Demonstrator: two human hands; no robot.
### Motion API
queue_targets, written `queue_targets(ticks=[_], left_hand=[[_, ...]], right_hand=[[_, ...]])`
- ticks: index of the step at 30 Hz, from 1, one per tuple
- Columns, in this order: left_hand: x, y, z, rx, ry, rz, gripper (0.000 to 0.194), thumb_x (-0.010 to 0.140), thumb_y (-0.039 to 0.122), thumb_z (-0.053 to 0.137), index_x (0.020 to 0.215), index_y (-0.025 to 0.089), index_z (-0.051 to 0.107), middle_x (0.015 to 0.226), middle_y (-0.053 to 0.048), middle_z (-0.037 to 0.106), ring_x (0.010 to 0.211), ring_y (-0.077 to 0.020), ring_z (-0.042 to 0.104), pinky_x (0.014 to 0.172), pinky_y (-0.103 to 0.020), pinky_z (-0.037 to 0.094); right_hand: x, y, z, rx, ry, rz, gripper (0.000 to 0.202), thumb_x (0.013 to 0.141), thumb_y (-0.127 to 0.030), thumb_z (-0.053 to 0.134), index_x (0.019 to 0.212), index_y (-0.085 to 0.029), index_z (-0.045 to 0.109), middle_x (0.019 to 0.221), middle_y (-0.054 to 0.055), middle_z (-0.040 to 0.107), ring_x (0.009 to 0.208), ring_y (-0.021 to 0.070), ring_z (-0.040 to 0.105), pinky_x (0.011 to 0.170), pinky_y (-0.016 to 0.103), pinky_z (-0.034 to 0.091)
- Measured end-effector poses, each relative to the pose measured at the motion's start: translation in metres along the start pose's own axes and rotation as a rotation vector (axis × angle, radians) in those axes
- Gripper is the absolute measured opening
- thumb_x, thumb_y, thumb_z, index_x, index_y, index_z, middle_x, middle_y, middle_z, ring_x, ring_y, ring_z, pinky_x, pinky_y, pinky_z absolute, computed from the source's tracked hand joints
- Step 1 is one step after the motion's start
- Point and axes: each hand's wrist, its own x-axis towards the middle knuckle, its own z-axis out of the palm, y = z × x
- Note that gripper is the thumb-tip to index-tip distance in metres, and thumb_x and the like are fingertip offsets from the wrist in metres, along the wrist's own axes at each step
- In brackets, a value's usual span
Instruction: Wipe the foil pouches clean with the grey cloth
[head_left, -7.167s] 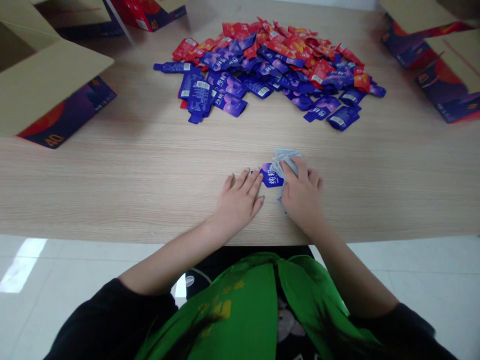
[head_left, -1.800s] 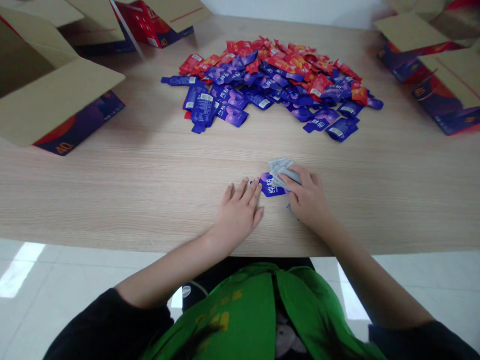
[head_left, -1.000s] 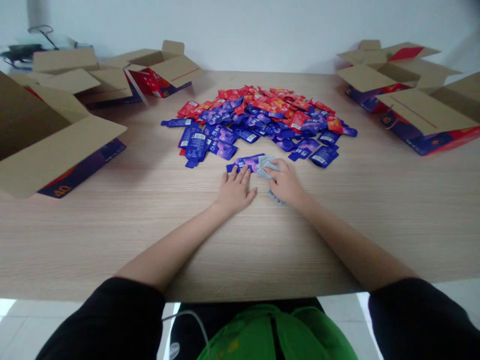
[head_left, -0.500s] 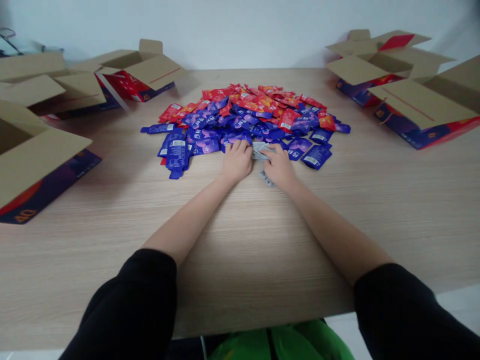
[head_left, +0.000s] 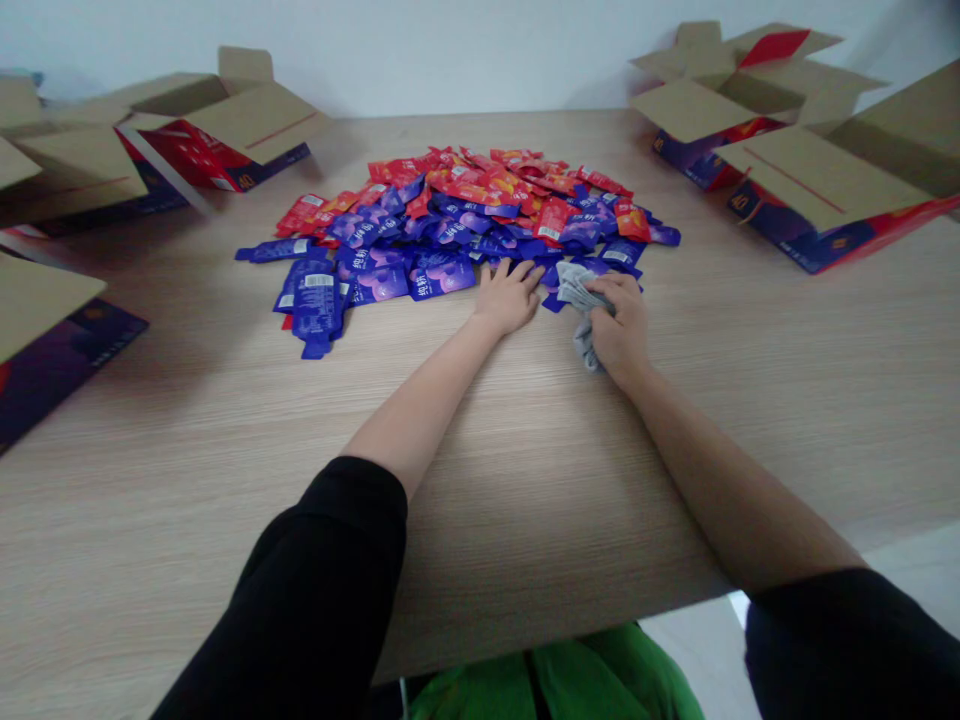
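Observation:
A broad heap of flat pouches lies on the wooden table [head_left: 480, 420]. Red pouches [head_left: 487, 180] make up its back, and blue-purple pouches [head_left: 442, 275] lie along its front. My left hand [head_left: 510, 297] rests with fingers spread at the heap's front edge, its fingertips touching the blue pouches. A crumpled grey cloth [head_left: 576, 290] is gripped in my right hand [head_left: 622, 325], at the front right of the heap. Part of the cloth hangs down below the fingers. One blue pouch with a white label [head_left: 316, 308] sticks out at the front left.
Opened cardboard boxes stand on both sides: a box at the back left [head_left: 262, 135], a nearer left box [head_left: 67, 350] cut by the frame edge, and a large right box [head_left: 832, 215]. A pale wall [head_left: 480, 55] rises behind the table. Something green [head_left: 570, 680] shows below the front edge.
My right hand has moved right with the grey cloth, away from my left hand. My left hand has shifted right along the pouches and its fingers have spread. The view has turned slightly.

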Motion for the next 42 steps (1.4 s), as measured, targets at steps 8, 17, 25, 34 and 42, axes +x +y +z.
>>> queue_targets(ticks=[8, 17, 25, 34, 42], left_hand=[[-0.031, 0.029, -0.005, 0.06, 0.006, 0.097, 0.061, 0.1, 0.037, 0.043, 0.154, 0.01, 0.049, 0.157, -0.018, 0.052, 0.15, -0.0384, 0.037, 0.123, -0.063, 0.02], [-0.149, 0.072, -0.032, 0.103, -0.056, 0.066, 0.074, 0.098, 0.052, 0.05, 0.156, 0.005, 0.045, 0.137, -0.023, 0.058, 0.126, -0.0393, 0.051, 0.106, -0.054, 0.038], [-0.247, 0.092, -0.053, 0.039, -0.159, 0.047, 0.07, 0.098, 0.053, 0.05, 0.151, 0.007, 0.051, 0.141, -0.021, 0.06, 0.128, -0.0375, 0.051, 0.107, -0.052, 0.041], [-0.292, 0.073, -0.069, 0.021, -0.095, -0.082, 0.07, 0.102, 0.045, 0.047, 0.16, 0.007, 0.04, 0.166, -0.02, 0.041, 0.154, -0.0397, 0.034, 0.122, -0.056, 0.031], [-0.307, 0.064, -0.056, 0.059, -0.194, -0.136, 0.073, 0.105, 0.044, 0.039, 0.162, 0.0, 0.031, 0.173, -0.019, 0.022, 0.159, -0.0378, 0.025, 0.128, -0.057, 0.025]], right_hand=[[0.003, -0.004, -0.003, 0.088, 0.05, 0.005, 0.038, 0.07, -0.012, 0.047, 0.096, -0.021, 0.073, 0.108, 0.01, 0.066, 0.108, 0.0266, 0.063, 0.103, 0.053, 0.051], [-0.025, -0.043, -0.012, 0.161, -0.17, -0.042, 0.041, 0.069, -0.009, 0.049, 0.098, -0.022, 0.075, 0.109, 0.009, 0.067, 0.11, 0.027, 0.063, 0.105, 0.052, 0.049], [-0.116, -0.094, -0.031, 0.024, -0.509, -0.195, 0.048, 0.082, -0.007, 0.046, 0.12, -0.016, 0.073, 0.132, 0.016, 0.059, 0.127, 0.0299, 0.057, 0.113, 0.054, 0.047], [-0.141, -0.107, -0.048, -0.182, -0.529, -0.199, 0.044, 0.086, -0.01, 0.047, 0.122, -0.013, 0.072, 0.131, 0.021, 0.057, 0.126, 0.0357, 0.056, 0.109, 0.059, 0.05], [-0.118, -0.138, -0.045, -0.035, -0.423, -0.12, 0.046, 0.088, -0.011, 0.044, 0.125, -0.02, 0.07, 0.134, 0.016, 0.059, 0.127, 0.0309, 0.057, 0.112, 0.057, 0.046]])
